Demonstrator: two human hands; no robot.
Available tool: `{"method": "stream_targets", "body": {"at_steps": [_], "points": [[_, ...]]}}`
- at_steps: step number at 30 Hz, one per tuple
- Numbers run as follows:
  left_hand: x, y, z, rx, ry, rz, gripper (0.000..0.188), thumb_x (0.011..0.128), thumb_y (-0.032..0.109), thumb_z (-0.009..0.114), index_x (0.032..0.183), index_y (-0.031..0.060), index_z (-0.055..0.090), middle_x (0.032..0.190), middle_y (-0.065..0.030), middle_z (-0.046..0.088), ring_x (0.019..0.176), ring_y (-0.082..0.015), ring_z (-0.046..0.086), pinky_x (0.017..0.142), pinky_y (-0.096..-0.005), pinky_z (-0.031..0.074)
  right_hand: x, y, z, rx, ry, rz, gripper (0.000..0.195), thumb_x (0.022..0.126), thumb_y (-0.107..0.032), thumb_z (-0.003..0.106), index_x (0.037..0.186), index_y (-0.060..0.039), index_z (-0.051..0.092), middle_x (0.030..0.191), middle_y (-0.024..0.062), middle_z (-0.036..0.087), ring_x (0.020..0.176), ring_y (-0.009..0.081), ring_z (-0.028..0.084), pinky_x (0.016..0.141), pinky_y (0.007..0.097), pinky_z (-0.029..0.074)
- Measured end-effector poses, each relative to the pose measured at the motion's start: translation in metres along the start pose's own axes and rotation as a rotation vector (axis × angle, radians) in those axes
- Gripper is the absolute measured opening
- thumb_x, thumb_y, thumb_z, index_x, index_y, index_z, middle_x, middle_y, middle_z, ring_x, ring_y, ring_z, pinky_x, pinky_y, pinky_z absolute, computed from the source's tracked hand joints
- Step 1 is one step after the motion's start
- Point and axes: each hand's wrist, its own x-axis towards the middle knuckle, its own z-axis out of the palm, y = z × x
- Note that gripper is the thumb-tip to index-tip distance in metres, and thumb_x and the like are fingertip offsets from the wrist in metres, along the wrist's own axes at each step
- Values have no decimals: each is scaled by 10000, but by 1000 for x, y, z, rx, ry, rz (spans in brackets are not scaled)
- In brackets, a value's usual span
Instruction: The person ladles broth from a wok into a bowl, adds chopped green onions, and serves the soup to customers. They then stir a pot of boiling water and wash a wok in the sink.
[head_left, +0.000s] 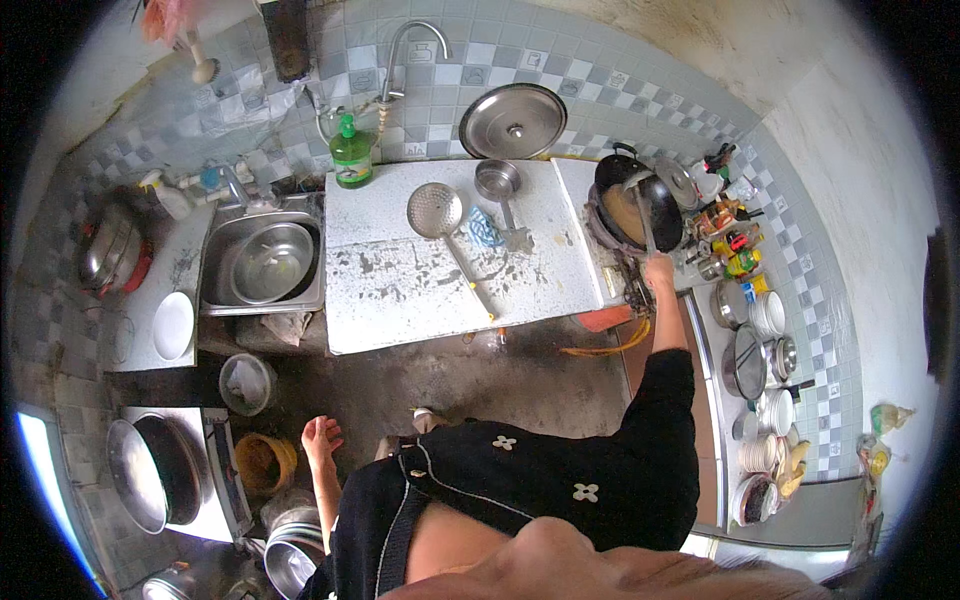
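My right hand grips the handle of a metal ladle, whose head reaches into a black wok. Brownish liquid fills part of the wok, which sits on a burner at the counter's right end. Down at my left side, my left hand hangs with fingers loosely curled and nothing in it. On the white speckled worktop before me lie a perforated skimmer, a small metal dipper and a blue-and-white cloth.
A metal basin stands in the sink at left. A round lid leans on the tiled wall beside a green soap bottle. Bottles, pots and stacked bowls line the right counter. Buckets stand at my left.
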Motion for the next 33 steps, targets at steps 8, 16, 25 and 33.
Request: {"method": "stream_targets", "body": {"at_steps": [8, 16, 25, 33], "points": [[19, -31, -53, -72, 124, -60, 206, 921, 278, 565, 990, 87, 598, 814, -37, 668, 628, -111, 620, 462, -257, 493, -125, -243, 9, 1828, -336, 310, 284, 930, -364, 562, 925, -80, 550, 581, -59, 387, 465, 61, 375, 406, 208, 293], [18, 0, -140, -175, 176, 6, 245, 918, 266, 557, 1039, 56, 596, 868, -61, 663, 697, -151, 632, 559, -292, 511, -277, -565, 13, 1535, -620, 8, 308, 982, -193, 456, 1267, -100, 386, 588, -37, 376, 385, 58, 361, 316, 214, 292], [22, 0, -285, -462, 526, -42, 165, 915, 250, 553, 956, 93, 583, 803, -16, 639, 622, -89, 569, 540, -255, 475, -373, -877, -102, 760, -1466, -1009, 646, 875, -102, 548, 1463, -167, 291, 615, -47, 431, 465, 40, 408, 416, 217, 371], [6, 26, -352, -644, 688, -43, 184, 923, 269, 544, 965, 94, 581, 838, -14, 649, 664, -79, 570, 553, -231, 449, -429, -1074, -131, 82, -1639, -1628, 635, 860, -105, 566, 1445, -115, 321, 723, -24, 489, 546, 60, 408, 509, 244, 400]]}}
